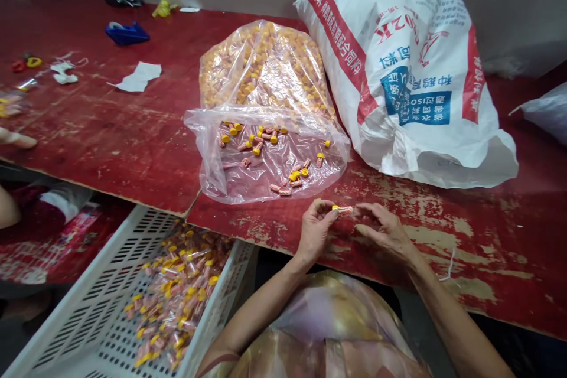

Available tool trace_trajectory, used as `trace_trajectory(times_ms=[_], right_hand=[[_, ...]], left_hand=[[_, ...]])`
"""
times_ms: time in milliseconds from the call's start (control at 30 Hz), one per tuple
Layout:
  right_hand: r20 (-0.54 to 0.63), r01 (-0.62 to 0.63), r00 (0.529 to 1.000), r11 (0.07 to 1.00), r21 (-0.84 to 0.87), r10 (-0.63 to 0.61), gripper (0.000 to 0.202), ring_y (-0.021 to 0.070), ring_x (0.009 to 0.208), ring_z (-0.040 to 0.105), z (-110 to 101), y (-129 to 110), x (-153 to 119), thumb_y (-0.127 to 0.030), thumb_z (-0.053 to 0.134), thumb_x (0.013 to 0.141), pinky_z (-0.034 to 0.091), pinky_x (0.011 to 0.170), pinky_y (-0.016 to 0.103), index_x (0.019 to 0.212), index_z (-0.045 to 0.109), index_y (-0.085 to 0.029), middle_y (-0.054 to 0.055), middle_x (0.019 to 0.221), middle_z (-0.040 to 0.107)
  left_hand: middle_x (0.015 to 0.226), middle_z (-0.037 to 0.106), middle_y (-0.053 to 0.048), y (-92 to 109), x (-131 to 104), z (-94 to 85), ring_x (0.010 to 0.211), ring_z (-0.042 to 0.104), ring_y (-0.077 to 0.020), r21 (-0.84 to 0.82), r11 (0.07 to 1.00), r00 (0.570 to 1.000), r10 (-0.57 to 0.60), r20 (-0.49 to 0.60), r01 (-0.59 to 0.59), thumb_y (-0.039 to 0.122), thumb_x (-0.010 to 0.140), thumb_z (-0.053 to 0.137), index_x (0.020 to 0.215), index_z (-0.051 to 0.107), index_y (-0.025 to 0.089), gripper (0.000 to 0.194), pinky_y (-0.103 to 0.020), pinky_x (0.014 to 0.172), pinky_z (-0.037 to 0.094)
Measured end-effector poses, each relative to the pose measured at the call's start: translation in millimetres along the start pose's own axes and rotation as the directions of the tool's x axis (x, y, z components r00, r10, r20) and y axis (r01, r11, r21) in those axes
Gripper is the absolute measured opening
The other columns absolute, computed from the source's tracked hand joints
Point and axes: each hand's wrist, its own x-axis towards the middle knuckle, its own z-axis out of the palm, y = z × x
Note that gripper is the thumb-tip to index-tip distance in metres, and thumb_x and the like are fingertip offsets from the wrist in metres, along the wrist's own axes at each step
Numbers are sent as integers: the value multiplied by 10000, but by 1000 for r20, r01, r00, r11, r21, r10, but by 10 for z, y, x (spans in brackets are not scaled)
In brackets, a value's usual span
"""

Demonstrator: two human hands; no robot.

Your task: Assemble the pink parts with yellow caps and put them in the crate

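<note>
From the head view, both forearms reach up from the bottom edge and meet just over the near edge of the counter (110, 130). The left hand (315, 230) is turned palm inward, its fingers (325, 217) pinching the yellow-capped end of a small pink tube (342, 209). The right hand (384, 230) faces it, its fingers curled and grasping the tube's other end, so the tube lies level between the 2 hands, just above the counter's worn edge.

Just beyond the hands lies a clear plastic bag (266, 156), its mouth open toward the person, with loose yellow-capped pieces scattered inside; its far part bulges with many more. A large white woven sack (407, 71) with red and blue print leans beside it on the right, touching it.

The counter is red, its paint scraped and flaking near the front. Farther back on the left sit a blue tape dispenser (126, 32), a torn white paper scrap (139, 77) and some small odds and ends. Another person's fingertips (15, 140) rest at the far left edge.

Below the counter, on the left, a white slotted crate (80, 319) holds a heap of wrapped yellow-capped pieces (177, 295). A pale wall runs behind the counter.
</note>
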Motion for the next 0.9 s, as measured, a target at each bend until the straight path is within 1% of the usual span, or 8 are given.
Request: trace_trajectory(times_ms=[100, 267, 367, 533, 633, 733, 800, 900], right_hand=[[-57, 64, 996, 998, 18, -63, 183, 173, 889, 550, -16, -16, 53, -283, 535, 898, 444, 761, 291, 1062, 579, -213, 50, 978, 585], [-26, 118, 993, 986, 113, -116, 222, 164, 891, 557, 42, -19, 114, -249, 514, 912, 461, 752, 284, 1125, 567, -215, 58, 999, 562], [-11, 152, 988, 984, 94, -151, 210, 172, 890, 550, 136, -58, 128, -244, 493, 920, 459, 760, 303, 1114, 560, -203, 69, 987, 555], [-135, 155, 980, 986, 55, -147, 168, 169, 872, 548, 374, -153, 111, -233, 480, 918, 459, 750, 303, 1067, 542, -188, 70, 958, 559], [-203, 101, 977, 985, 143, -71, 152, 156, 858, 555, 483, -217, 105, -243, 509, 914, 461, 742, 279, 1052, 553, -200, 50, 947, 564], [-34, 99, 995, 958, 267, -93, 125, 147, 827, 552, 520, -332, 103, -254, 519, 918, 458, 719, 262, 1028, 561, -213, 35, 922, 565], [116, 176, 969, 941, 291, -217, 126, 148, 826, 547, 534, -418, 84, -225, 505, 919, 459, 725, 264, 1036, 553, -217, 38, 919, 563], [169, 317, 915, 914, 255, -365, 192, 169, 862, 554, 593, -487, 44, -159, 455, 906, 478, 755, 294, 1079, 521, -214, 61, 939, 563]], left_hand=[[782, 609, 15, 17, 19, -48, 720, 550, -93, 38, 999, 999, 35, -11, -35, 259, 635, 755, 814, 618, 170, 243, -216, 715, 436], [794, 647, -5, 8, -4, -58, 754, 583, -124, 137, 989, 999, 45, 27, -48, 277, 676, 733, 813, 679, 169, 183, -254, 762, 459], [905, 685, -41, -45, -92, -19, 868, 613, -161, 254, 959, 992, 109, 63, -121, 297, 774, 653, 906, 725, 187, 186, -295, 861, 459], [1005, 686, -60, -77, -239, -11, 936, 622, -179, 294, 934, 979, 197, 46, -202, 336, 837, 590, 1040, 712, 220, 265, -304, 890, 457], [931, 685, -63, 26, -182, -87, 883, 616, -184, 331, 925, 983, 174, 63, -185, 395, 819, 606, 948, 730, 191, 272, -295, 848, 460], [739, 662, -67, 121, -41, -160, 725, 590, -175, 324, 945, 999, 24, 42, -36, 551, 833, 517, 736, 712, 157, 450, -290, 721, 462], [684, 648, -74, 121, 31, -179, 664, 577, -168, 253, 964, 996, -86, 17, 79, 653, 837, 405, 691, 687, 153, 593, -284, 647, 448], [641, 633, -75, 54, 70, -188, 610, 563, -156, 187, 967, 984, -178, 19, 172, 731, 816, 308, 659, 663, 153, 696, -275, 594, 422]])
